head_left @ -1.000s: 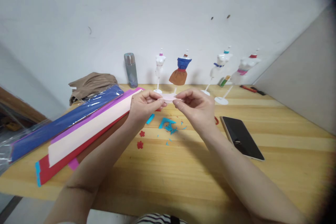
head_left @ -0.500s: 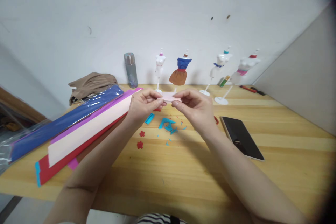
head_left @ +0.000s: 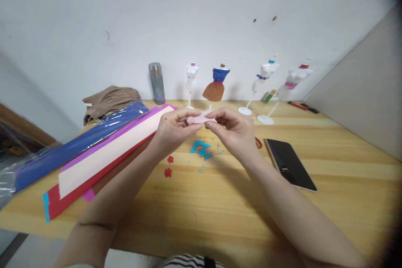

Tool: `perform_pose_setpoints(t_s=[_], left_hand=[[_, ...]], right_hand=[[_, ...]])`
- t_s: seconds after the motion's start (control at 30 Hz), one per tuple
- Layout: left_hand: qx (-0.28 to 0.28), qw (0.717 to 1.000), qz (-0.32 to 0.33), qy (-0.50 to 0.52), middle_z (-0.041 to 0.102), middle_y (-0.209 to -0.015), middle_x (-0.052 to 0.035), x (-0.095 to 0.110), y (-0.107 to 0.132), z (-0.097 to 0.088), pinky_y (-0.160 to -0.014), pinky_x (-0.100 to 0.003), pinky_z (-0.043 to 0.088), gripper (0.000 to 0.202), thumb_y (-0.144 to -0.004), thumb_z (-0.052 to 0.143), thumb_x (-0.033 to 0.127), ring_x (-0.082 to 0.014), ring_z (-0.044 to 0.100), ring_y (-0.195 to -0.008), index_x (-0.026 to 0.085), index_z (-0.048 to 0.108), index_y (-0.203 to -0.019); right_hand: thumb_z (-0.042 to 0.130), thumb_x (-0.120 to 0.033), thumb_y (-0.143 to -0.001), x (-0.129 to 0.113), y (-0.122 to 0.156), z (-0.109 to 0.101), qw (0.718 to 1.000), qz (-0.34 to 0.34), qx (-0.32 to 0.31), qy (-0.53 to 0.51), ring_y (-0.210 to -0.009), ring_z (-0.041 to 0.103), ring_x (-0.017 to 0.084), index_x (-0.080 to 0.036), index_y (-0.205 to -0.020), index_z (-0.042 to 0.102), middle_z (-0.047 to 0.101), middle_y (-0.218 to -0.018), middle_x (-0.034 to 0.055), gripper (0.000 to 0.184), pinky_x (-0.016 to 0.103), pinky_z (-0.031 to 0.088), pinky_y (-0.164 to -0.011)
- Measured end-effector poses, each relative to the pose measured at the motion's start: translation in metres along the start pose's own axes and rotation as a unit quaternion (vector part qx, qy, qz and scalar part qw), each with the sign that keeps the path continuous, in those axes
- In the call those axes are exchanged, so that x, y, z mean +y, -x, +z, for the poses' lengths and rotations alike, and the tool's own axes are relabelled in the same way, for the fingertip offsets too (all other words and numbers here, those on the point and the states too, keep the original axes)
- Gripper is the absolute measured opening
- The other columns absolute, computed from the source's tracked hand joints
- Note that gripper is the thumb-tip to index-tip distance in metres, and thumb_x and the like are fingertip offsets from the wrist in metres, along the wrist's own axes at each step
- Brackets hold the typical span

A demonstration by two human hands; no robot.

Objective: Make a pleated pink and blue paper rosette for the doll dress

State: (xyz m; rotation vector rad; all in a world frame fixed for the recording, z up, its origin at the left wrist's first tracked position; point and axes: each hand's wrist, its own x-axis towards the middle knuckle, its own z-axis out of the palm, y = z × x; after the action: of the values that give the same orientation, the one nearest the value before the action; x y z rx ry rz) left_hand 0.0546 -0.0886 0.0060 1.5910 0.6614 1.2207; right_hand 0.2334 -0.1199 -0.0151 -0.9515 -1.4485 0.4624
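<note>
Both my hands are raised over the middle of the wooden table [head_left: 220, 201] and meet on a small pale pink paper piece [head_left: 197, 120]. My left hand [head_left: 174, 127] pinches its left end with thumb and fingers closed. My right hand [head_left: 234, 130] pinches its right end, fingers curled. Below the hands lie blue paper scraps [head_left: 201, 150] and two small red paper flowers [head_left: 168, 167].
Long sheets of blue, purple, cream and red paper [head_left: 100, 150] lie at the left. A black phone [head_left: 290, 163] lies at the right. Along the wall stand a grey bottle [head_left: 156, 83], several small mannequins [head_left: 216, 86], one in a blue and brown dress, and a brown cloth [head_left: 109, 98].
My hands have drawn closer together, and the pink piece between them looks more bunched and narrower. Nothing else on the table has moved.
</note>
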Motion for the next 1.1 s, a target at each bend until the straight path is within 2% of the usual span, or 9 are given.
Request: perform_pose_setpoints(t_s=[0.1,0.27,0.43,0.57,0.73,0.8,0.9,0.97,1.1], left_hand=[[0.003,1.000,-0.012,0.004,0.077,-0.076,-0.0011,-0.003,-0.002,0.001,-0.060,-0.025,0.060,0.030,-0.064,0.089,0.030,-0.0120,0.069,-0.060,0.015,0.077,-0.087],[0.004,0.993,-0.097,0.060,0.074,-0.065,0.0000,-0.005,-0.003,-0.004,-0.055,-0.021,0.055,0.032,-0.062,0.091,0.027,-0.0099,0.066,-0.053,0.015,0.074,-0.087],[-0.022,0.985,-0.122,0.116,0.076,-0.069,-0.0013,-0.001,-0.006,-0.018,-0.054,-0.020,0.053,0.034,-0.065,0.092,0.029,-0.0100,0.066,-0.052,0.015,0.075,-0.090],[-0.062,0.979,-0.134,0.142,0.073,-0.068,-0.0006,-0.001,-0.011,-0.027,-0.055,-0.020,0.053,0.040,-0.066,0.094,0.032,-0.0097,0.066,-0.052,0.013,0.077,-0.097],[-0.087,0.974,-0.154,0.141,0.075,-0.068,-0.0010,-0.005,-0.011,-0.028,-0.055,-0.019,0.053,0.035,-0.067,0.093,0.030,-0.0088,0.066,-0.053,0.015,0.079,-0.096],[-0.104,0.975,-0.141,0.137,0.075,-0.068,-0.0015,-0.007,-0.010,-0.027,-0.055,-0.019,0.052,0.033,-0.069,0.093,0.031,-0.0083,0.065,-0.053,0.015,0.079,-0.095],[-0.131,0.975,-0.123,0.133,0.075,-0.069,-0.0015,-0.011,-0.008,-0.026,-0.052,-0.019,0.051,0.032,-0.071,0.092,0.033,-0.0081,0.064,-0.051,0.015,0.080,-0.095],[-0.136,0.976,-0.120,0.121,0.075,-0.069,-0.0014,-0.014,-0.008,-0.025,-0.052,-0.020,0.050,0.031,-0.072,0.092,0.034,-0.0085,0.064,-0.051,0.015,0.080,-0.094],[-0.135,0.982,-0.113,0.074,0.073,-0.065,-0.0012,-0.018,-0.007,-0.022,-0.056,-0.022,0.051,0.027,-0.074,0.089,0.030,-0.0104,0.066,-0.056,0.015,0.079,-0.094]], right_hand=[[0.080,-0.034,-0.079,-0.001,-0.001,0.001,0.999,0.019,-0.016,-0.030,-0.068,0.066,0.017,-0.024,-0.084,0.075,0.074,-0.077,0.0010,0.012,0.035,0.054,-0.067],[0.083,-0.038,-0.078,-0.008,-0.004,-0.003,0.990,0.076,-0.063,-0.100,-0.065,0.067,0.016,-0.025,-0.087,0.075,0.073,-0.074,-0.0002,0.017,0.034,0.057,-0.063],[0.082,-0.035,-0.079,-0.004,-0.010,-0.014,0.990,0.090,-0.039,-0.101,-0.066,0.070,0.018,-0.027,-0.092,0.075,0.075,-0.075,0.0005,0.017,0.036,0.061,-0.066],[0.079,-0.030,-0.080,0.008,-0.014,-0.020,0.998,0.054,-0.015,-0.026,-0.081,0.073,0.023,-0.028,-0.093,0.075,0.078,-0.090,0.0042,0.014,0.042,0.063,-0.077],[0.080,-0.030,-0.074,0.015,-0.013,-0.012,0.998,-0.002,-0.037,0.049,-0.105,0.072,0.028,-0.027,-0.110,0.076,0.077,-0.118,0.0078,0.036,0.045,0.061,-0.083],[0.079,-0.030,-0.075,0.019,-0.013,-0.008,0.997,-0.017,-0.051,0.059,-0.106,0.073,0.028,-0.027,-0.104,0.077,0.078,-0.115,0.0074,0.029,0.045,0.060,-0.084],[0.074,-0.024,-0.078,0.023,-0.013,-0.006,0.996,-0.038,-0.038,0.069,-0.104,0.074,0.027,-0.025,-0.082,0.074,0.080,-0.107,0.0068,0.004,0.045,0.059,-0.085],[0.069,-0.018,-0.079,0.024,-0.012,-0.007,0.994,-0.061,-0.008,0.086,-0.101,0.074,0.026,-0.025,-0.076,0.072,0.080,-0.104,0.0067,0.008,0.044,0.059,-0.084],[0.064,-0.011,-0.081,0.023,-0.009,-0.009,0.979,-0.133,0.050,0.149,-0.098,0.075,0.026,-0.025,-0.080,0.071,0.080,-0.105,0.0070,0.016,0.044,0.059,-0.086]])
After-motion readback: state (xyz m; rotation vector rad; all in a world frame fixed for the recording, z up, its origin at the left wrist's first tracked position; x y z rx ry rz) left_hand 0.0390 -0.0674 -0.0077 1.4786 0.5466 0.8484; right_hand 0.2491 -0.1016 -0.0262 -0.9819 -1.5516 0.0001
